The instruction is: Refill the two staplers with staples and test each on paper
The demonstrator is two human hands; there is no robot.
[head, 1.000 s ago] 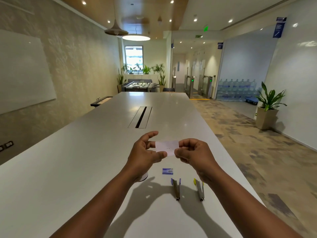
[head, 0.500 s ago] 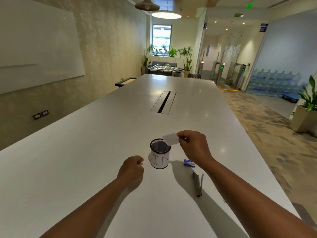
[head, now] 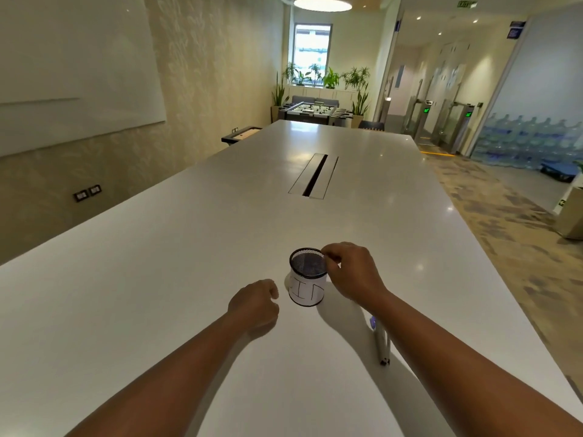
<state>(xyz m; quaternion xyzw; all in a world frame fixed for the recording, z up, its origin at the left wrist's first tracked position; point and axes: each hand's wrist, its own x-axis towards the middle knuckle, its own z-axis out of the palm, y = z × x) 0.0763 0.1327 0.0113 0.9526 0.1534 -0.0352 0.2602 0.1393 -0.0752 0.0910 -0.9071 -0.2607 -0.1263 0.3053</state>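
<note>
White table (head: 157, 310) fills the view. Nearest, one stapler (head: 382, 343) lies beside the right forearm. Left hand (head: 254, 305) rests clenched, holding nothing. Right hand (head: 350, 272), fingers curled, sits at the mesh cup (head: 307, 279) rim; its grasp cannot be told.

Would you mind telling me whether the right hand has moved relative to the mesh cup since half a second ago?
Yes. The right hand has come down toward the mesh cup, its fingers now at the rim.
</note>
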